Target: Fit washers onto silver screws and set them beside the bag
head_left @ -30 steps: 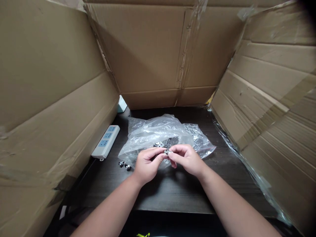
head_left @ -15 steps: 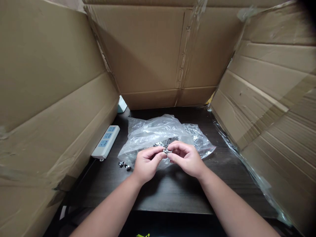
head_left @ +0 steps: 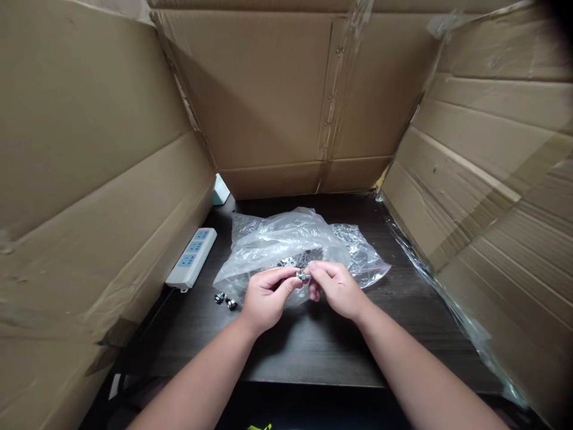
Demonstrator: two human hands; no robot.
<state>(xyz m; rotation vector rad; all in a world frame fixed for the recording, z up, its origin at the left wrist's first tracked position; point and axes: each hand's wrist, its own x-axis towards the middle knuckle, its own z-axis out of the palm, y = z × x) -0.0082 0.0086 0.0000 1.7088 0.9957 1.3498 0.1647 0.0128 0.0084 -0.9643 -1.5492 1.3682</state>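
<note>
Between thumb and fingertips, my left hand (head_left: 270,295) pinches a small silver metal fitting (head_left: 301,275) with a wider collar and a thin stem pointing right. My right hand (head_left: 335,288) is closed at the stem end, thumb and index finger together on it; its other fingers curl underneath. Right behind the hands lies a clear plastic bag (head_left: 277,233), its mouth facing me, with many small metal parts (head_left: 289,261) inside. Left of my left hand, a couple of small dark and silver metal pieces (head_left: 225,300) rest on the table.
A white power strip (head_left: 192,259) lies along the left side of the dark table (head_left: 313,358). Cardboard walls (head_left: 268,89) enclose the left, back and right. A second clear bag (head_left: 364,257) spreads to the right, and a small white object (head_left: 221,190) stands at the back left corner.
My right hand has turned and shifted its grip, its fingers now more curled and the thumb on top of the stem. My left hand keeps its pinch in nearly the same place.
</note>
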